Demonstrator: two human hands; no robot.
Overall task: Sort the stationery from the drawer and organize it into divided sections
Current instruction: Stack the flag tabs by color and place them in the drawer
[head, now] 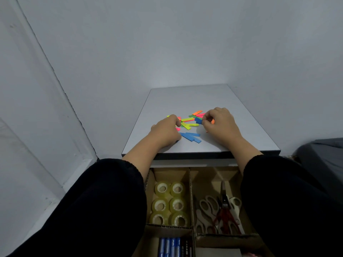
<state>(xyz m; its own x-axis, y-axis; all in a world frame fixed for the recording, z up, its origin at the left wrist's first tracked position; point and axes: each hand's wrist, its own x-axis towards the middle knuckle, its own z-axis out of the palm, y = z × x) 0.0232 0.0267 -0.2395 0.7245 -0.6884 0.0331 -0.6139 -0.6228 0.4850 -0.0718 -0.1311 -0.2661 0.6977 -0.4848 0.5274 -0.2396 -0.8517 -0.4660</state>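
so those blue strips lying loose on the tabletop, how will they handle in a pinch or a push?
The blue strips look thin and flat, so probably light and floppy. They lie flush on the smooth tabletop, so an edge is likely hard to catch; sliding may help. They overlap, so a push likely drags several along.

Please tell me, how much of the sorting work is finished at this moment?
Done: six clear tape rolls fill one cardboard drawer section, scissors another, blue pens a third. A few blue paper strips lie grouped on the grey tabletop. In hand: the right hand pinches a blue strip; the left hand rests by the mixed coloured strips. Left: sorting the other colours.
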